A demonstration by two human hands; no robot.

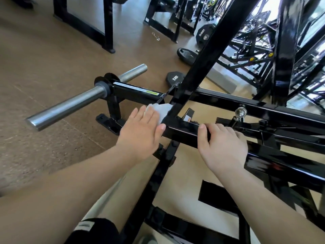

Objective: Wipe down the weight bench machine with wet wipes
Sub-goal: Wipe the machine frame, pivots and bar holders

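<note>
Forearms [70,191] reach in from below. Left hand [140,132], fingers straight and flat, presses white wet wipe [161,110] onto black crossbar [182,133] of weight bench machine [246,104], beside diagonal upright [202,55]. Right hand [223,145] curls over same crossbar, gripping it. Steel peg [70,106] sticks out left; 10KG plate [174,79] on floor [44,59] beyond.

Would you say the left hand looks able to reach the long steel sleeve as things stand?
Probably yes. The left hand presses the wet wipe on the black frame, and the steel sleeve juts out bare just to its left, with nothing between them but open floor.
</note>
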